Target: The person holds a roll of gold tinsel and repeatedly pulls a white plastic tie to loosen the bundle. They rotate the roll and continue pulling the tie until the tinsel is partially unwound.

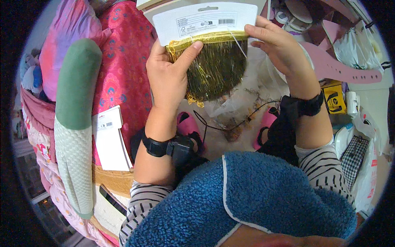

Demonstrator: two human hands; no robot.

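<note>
A bundle of dark fringe with shiny gold strands [219, 68] hangs from a yellow-green band [213, 37]. The band is fastened to a white hang card [205, 18] that bears print and a barcode. White plastic ties cross the fringe at the card. My left hand [169, 71] grips the left side, its thumb pressing on the band and its fingers behind. With my right hand [274, 40] I pinch the right edge of the card and band. Orange-yellow trim [194, 100] shows at the fringe's lower left edge.
On the left are a long green-and-white pillow [75, 123], folded white cards [111, 142] and a phone [112, 200] on the bed. Below, a black cable [228, 128] and loose fibres lie on the floor between pink slippers [189, 126]. Yellow box [334, 98] and plastic bags stand right.
</note>
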